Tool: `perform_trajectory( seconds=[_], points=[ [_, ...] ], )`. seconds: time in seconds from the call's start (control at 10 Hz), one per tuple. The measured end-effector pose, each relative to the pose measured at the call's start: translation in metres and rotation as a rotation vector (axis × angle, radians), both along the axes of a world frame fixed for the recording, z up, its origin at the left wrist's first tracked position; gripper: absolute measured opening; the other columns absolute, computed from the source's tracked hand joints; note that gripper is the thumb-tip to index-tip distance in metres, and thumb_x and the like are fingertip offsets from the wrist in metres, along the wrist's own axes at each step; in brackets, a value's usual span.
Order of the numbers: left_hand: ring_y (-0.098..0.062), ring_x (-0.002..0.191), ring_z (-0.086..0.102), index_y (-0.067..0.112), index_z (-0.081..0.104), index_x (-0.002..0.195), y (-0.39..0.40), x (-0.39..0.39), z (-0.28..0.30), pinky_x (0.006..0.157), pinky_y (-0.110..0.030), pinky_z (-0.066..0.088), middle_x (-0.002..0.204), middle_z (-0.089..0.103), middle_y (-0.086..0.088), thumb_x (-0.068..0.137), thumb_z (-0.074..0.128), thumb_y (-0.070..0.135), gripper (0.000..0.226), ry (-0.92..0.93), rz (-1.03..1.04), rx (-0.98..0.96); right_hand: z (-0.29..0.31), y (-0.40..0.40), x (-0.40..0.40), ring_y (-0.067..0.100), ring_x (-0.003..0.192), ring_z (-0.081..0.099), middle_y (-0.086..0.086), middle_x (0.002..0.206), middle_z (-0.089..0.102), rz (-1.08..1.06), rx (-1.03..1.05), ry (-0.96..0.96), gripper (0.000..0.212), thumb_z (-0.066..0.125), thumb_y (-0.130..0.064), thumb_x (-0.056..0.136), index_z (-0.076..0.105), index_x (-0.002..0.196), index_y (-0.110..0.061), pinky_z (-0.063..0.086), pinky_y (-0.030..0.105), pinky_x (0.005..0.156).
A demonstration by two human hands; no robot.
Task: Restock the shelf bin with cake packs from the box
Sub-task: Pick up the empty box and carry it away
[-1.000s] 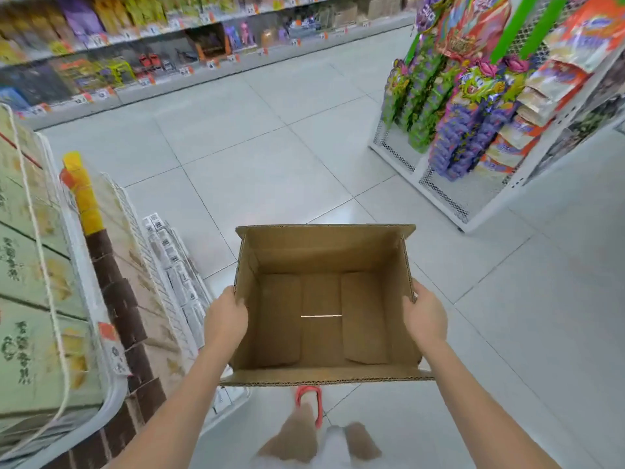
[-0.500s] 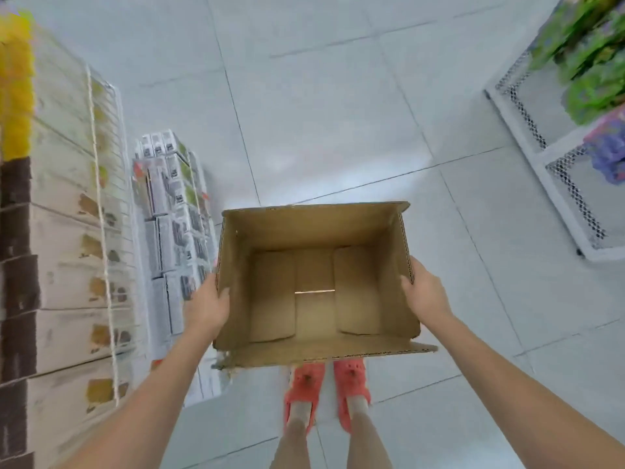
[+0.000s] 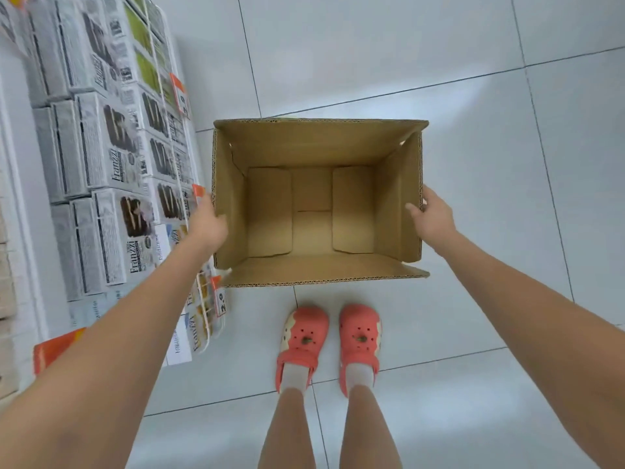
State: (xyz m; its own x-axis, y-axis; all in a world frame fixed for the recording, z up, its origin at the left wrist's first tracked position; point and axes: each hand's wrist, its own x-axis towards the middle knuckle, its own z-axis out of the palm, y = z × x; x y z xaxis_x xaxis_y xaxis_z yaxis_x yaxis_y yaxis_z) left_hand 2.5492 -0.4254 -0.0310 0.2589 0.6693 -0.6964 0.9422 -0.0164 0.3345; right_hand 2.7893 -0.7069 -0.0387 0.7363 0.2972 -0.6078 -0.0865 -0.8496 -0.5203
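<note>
Two hands hold a brown cardboard box from the sides, out in front of the person and above the pale tiled floor. The left hand is on the box's left wall, with its thumb hooked over the top edge and the other fingers hidden behind the cardboard, so it grips that wall. The right hand is on the right wall, with its thumb inside the box and its fingers curled round the outside. The box is open at the top, and you can see right down to the folded flaps at the bottom; nothing lies inside it. Its near flap sticks out toward the person. Just left of the box is the white wire shelf bin, and the box's left side is very close to it. Inside the bin stand rows of white cake packs with dark cake pictures on them, packed tight next to each other. Small orange price tags hang on the front of the wire. Below the box, two feet in coral clogs with white socks stand side by side on the tiles. An orange pack peeks out at the lower left, partly behind the left arm.
</note>
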Motion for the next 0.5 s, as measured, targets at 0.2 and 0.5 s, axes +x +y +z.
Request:
perform_trajectory(
  seconds=[0.2, 0.5],
  points=[
    [-0.031, 0.104, 0.059, 0.022, 0.024, 0.149, 0.009, -0.011, -0.022, 0.090, -0.049, 0.052, 0.143, 0.044, -0.013, 0.092, 0.041, -0.007, 0.066, -0.036, 0.155, -0.117, -0.016, 0.012, -0.001, 0.022, 0.128, 0.046, -0.001, 0.142, 0.048, -0.006, 0.037, 0.101, 0.052, 0.043, -0.019, 0.099, 0.028, 0.148, -0.028, 0.038, 0.034, 0.106],
    [-0.031, 0.134, 0.036, 0.010, 0.021, 0.150, -0.006, 0.015, 0.026, 0.104, -0.040, 0.041, 0.151, 0.031, -0.013, 0.100, 0.041, 0.008, 0.054, 0.069, 0.206, -0.249, 0.002, 0.020, -0.008, 0.023, 0.127, 0.041, 0.006, 0.152, 0.031, 0.007, -0.039, 0.391, 0.066, 0.045, -0.020, 0.097, 0.008, 0.151, -0.031, 0.036, 0.037, 0.106]
  ],
)
